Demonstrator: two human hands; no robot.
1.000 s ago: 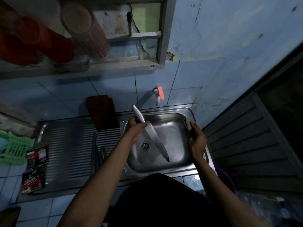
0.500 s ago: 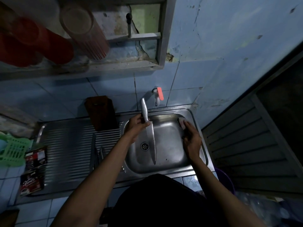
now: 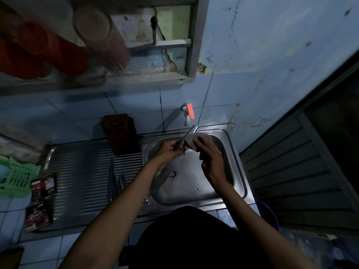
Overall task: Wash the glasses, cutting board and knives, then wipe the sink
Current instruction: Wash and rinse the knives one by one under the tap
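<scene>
Over the steel sink (image 3: 240, 171), my left hand (image 3: 168, 150) grips a long steel knife (image 3: 190, 133). Its handle points up toward the tap (image 3: 187, 113), and its blade slants down-left behind my wrist. My right hand (image 3: 210, 159) presses a pale sponge (image 3: 191, 141) against the knife close to the handle. A dark brown cutting board (image 3: 121, 133) leans upright against the tiled wall at the back of the drainboard (image 3: 81, 171). More knives (image 3: 116, 183) lie on the drainboard beside the basin. A ribbed glass (image 3: 101, 35) lies on the shelf above.
Red cups (image 3: 38, 53) sit on the shelf at upper left. A green plastic basket (image 3: 16, 177) and dark packets (image 3: 41, 193) lie at the drainboard's left end. A purple bucket (image 3: 269, 216) stands on the floor to the right, below a slatted door (image 3: 295, 171).
My right hand picked the sponge off the sink's right rim and brought it to the knife. My left hand swung the knife so the handle tips toward the tap.
</scene>
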